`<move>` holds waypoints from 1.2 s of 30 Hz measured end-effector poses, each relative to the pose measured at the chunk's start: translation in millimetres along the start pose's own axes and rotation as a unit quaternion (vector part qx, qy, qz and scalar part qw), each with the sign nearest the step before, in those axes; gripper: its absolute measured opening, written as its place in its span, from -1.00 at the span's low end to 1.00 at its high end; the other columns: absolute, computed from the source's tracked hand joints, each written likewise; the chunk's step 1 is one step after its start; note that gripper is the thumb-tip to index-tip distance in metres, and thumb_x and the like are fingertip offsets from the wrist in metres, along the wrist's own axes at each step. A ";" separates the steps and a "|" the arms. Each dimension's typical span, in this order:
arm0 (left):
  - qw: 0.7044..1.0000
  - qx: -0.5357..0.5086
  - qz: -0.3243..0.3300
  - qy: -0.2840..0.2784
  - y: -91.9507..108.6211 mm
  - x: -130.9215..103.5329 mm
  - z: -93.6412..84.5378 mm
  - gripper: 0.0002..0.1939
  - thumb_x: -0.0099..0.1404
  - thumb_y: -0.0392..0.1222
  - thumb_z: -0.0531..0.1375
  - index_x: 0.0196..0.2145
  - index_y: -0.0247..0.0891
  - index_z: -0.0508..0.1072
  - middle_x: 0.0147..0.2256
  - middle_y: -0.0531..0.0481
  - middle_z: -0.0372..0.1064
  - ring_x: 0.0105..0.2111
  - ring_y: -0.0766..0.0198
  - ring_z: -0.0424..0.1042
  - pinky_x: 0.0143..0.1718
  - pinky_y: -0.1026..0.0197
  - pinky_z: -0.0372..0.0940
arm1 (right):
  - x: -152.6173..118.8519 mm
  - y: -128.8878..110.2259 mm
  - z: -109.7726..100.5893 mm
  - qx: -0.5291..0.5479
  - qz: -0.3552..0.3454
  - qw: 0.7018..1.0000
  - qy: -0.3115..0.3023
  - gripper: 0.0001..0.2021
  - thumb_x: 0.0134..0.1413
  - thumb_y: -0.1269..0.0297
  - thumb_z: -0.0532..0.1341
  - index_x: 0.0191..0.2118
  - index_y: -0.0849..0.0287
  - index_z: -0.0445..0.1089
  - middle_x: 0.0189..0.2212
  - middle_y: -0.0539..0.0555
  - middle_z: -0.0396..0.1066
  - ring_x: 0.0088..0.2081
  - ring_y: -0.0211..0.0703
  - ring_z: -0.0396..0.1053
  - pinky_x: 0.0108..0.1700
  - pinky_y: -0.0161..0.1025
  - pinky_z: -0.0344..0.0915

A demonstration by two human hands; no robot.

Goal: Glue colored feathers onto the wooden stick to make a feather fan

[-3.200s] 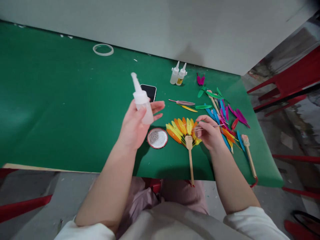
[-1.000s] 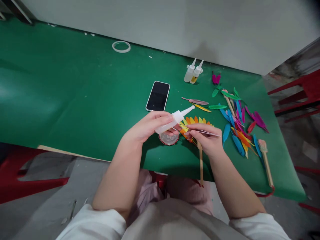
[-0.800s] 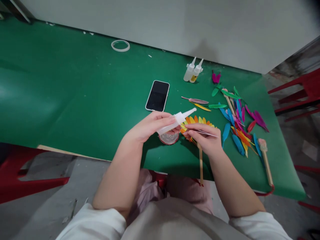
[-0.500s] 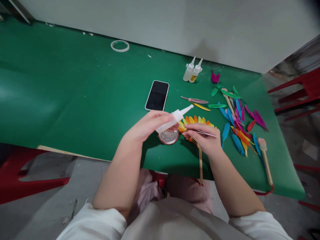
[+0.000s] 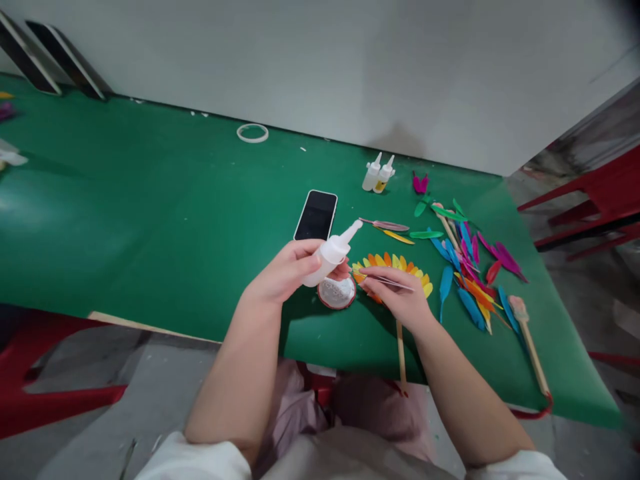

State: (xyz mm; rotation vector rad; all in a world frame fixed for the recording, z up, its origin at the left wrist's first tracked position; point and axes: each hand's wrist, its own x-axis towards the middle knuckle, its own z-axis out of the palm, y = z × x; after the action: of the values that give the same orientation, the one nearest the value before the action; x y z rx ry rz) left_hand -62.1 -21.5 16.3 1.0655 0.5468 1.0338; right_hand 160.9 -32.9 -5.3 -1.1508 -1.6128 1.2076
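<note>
My left hand point(image 5: 287, 273) is closed round a white squeeze bottle point(image 5: 327, 259), whose long nozzle points up and to the right. A thin pair of tweezers point(image 5: 394, 284) is pinched in my right hand point(image 5: 404, 303). That hand is over a ring of yellow and orange feathers point(image 5: 424, 283) on a wooden handle point(image 5: 401, 347), which juts past the table's near edge. Below the bottle sits a small round dish point(image 5: 337, 295) with a red rim and a whitish inside. Whatever the tweezer tips may grip is too small to make out.
A phone point(image 5: 316, 215) lies beyond my left hand. Two small bottles point(image 5: 379, 176) stand near the wall, and a white ring point(image 5: 253, 133) lies further left. Loose coloured feathers point(image 5: 470, 307) cover the right side, beside another wooden stick point(image 5: 531, 343). Red chairs point(image 5: 595, 180) flank the green table point(image 5: 175, 253).
My view has tilted up and slightly left. The bottle has turned a little more upright in my left hand. My right hand still keeps the tweezers over the feather ring.
</note>
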 end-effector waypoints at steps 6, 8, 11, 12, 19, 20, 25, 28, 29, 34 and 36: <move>0.999 0.036 -0.007 0.017 0.9 -2.7 -2.0 -0.61 0.06 0.02 0.34 -0.20 -0.23 0.50 -0.32 -0.09 0.52 -0.35 0.25 0.48 -0.38 0.29 0.29 | 2.9 3.4 4.3 -0.037 0.007 0.999 -0.021 -0.80 0.01 0.18 0.27 -0.24 0.09 0.54 -0.30 0.10 0.57 -0.32 -0.13 0.52 -0.30 -0.21 0.49; 0.999 0.029 0.001 0.016 -0.3 -2.9 -3.1 -0.60 0.05 0.01 0.35 -0.18 -0.22 0.49 -0.32 -0.08 0.52 -0.34 0.25 0.48 -0.37 0.29 0.29 | 2.8 4.3 4.5 -0.036 0.006 0.999 -0.013 -0.80 0.02 0.17 0.27 -0.24 0.08 0.54 -0.30 0.10 0.57 -0.33 -0.13 0.52 -0.29 -0.20 0.50; 0.999 0.035 0.009 0.016 -2.1 -2.7 -4.4 -0.58 0.05 0.01 0.35 -0.16 -0.24 0.46 -0.31 -0.10 0.51 -0.34 0.24 0.48 -0.36 0.27 0.29 | 2.1 5.1 3.9 -0.026 0.004 1.000 0.013 -0.80 0.01 0.14 0.27 -0.26 0.08 0.55 -0.34 0.09 0.57 -0.35 -0.13 0.52 -0.29 -0.20 0.50; 0.999 0.041 0.008 0.017 -2.2 -2.6 -4.2 -0.57 0.05 0.01 0.35 -0.17 -0.25 0.46 -0.32 -0.10 0.51 -0.35 0.24 0.48 -0.37 0.26 0.30 | 1.9 5.2 3.3 -0.023 0.005 1.000 0.019 -0.80 0.01 0.14 0.27 -0.26 0.08 0.55 -0.36 0.09 0.57 -0.37 -0.13 0.52 -0.30 -0.21 0.50; 0.969 -0.006 0.149 0.195 9.7 0.8 4.7 -0.48 -0.11 0.08 0.41 -0.26 -0.15 0.31 -0.42 0.12 0.42 -0.45 0.36 0.41 -0.37 0.28 0.31 | 2.8 8.0 -2.7 -0.079 -0.014 0.996 0.038 -0.78 0.05 0.11 0.24 -0.23 0.04 0.55 -0.34 0.06 0.57 -0.32 -0.11 0.52 -0.23 -0.15 0.48; 0.963 0.002 0.150 0.225 11.9 1.8 5.0 -0.46 -0.12 0.05 0.42 -0.26 -0.14 0.29 -0.43 0.14 0.40 -0.46 0.37 0.40 -0.38 0.29 0.30 | 2.7 9.1 -2.8 -0.081 -0.014 0.996 0.044 -0.78 0.06 0.11 0.24 -0.21 0.03 0.54 -0.32 0.06 0.57 -0.31 -0.11 0.52 -0.21 -0.14 0.48; 0.946 0.059 0.178 0.265 13.6 4.4 2.9 -0.56 -0.03 -0.05 0.38 -0.25 -0.13 0.27 -0.44 0.14 0.35 -0.48 0.39 0.35 -0.41 0.28 0.25 | -0.1 10.0 0.6 -0.039 0.012 0.999 0.023 -0.74 0.09 0.15 0.23 -0.09 0.02 0.50 -0.32 0.04 0.56 -0.30 -0.14 0.52 -0.22 -0.15 0.48; 0.940 0.080 0.193 0.270 9.6 4.8 1.2 -0.60 0.01 -0.15 0.37 -0.25 -0.13 0.27 -0.46 0.16 0.31 -0.46 0.38 0.36 -0.41 0.30 0.22 | -0.3 7.3 2.3 -0.069 -0.001 0.998 -0.009 -0.76 0.09 0.16 0.23 -0.11 -0.01 0.51 -0.27 0.05 0.56 -0.26 -0.12 0.50 -0.18 -0.12 0.47; 0.937 0.089 0.188 0.280 8.4 5.0 0.8 -0.60 0.01 -0.17 0.37 -0.24 -0.12 0.28 -0.45 0.15 0.29 -0.42 0.36 0.38 -0.40 0.30 0.22 | 0.2 6.4 2.7 -0.087 -0.018 0.996 -0.020 -0.77 0.08 0.18 0.24 -0.12 -0.02 0.51 -0.25 0.05 0.55 -0.24 -0.11 0.49 -0.16 -0.10 0.46; 0.924 0.129 0.156 0.325 5.0 6.9 0.2 -0.63 0.03 -0.21 0.35 -0.21 -0.14 0.33 -0.43 0.10 0.28 -0.29 0.27 0.41 -0.35 0.27 0.24 | 0.4 4.3 8.3 -0.135 -0.087 0.987 -0.031 -0.78 0.03 0.27 0.28 -0.15 -0.07 0.52 -0.17 0.03 0.51 -0.15 -0.10 0.46 -0.12 -0.11 0.43; 0.924 0.131 0.163 0.320 4.7 8.0 0.3 -0.68 0.05 -0.21 0.34 -0.23 -0.17 0.37 -0.44 0.10 0.29 -0.35 0.30 0.40 -0.35 0.27 0.24 | -1.9 4.5 13.6 -0.138 -0.087 0.986 -0.024 -0.80 0.04 0.28 0.28 -0.17 -0.06 0.53 -0.23 0.03 0.54 -0.18 -0.10 0.48 -0.14 -0.12 0.43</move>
State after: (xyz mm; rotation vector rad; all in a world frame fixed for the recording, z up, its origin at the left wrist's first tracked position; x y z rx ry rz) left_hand -60.2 -14.1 21.5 1.0617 1.0837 1.6580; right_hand 149.5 -37.4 -12.9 -1.1269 -1.9203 0.9267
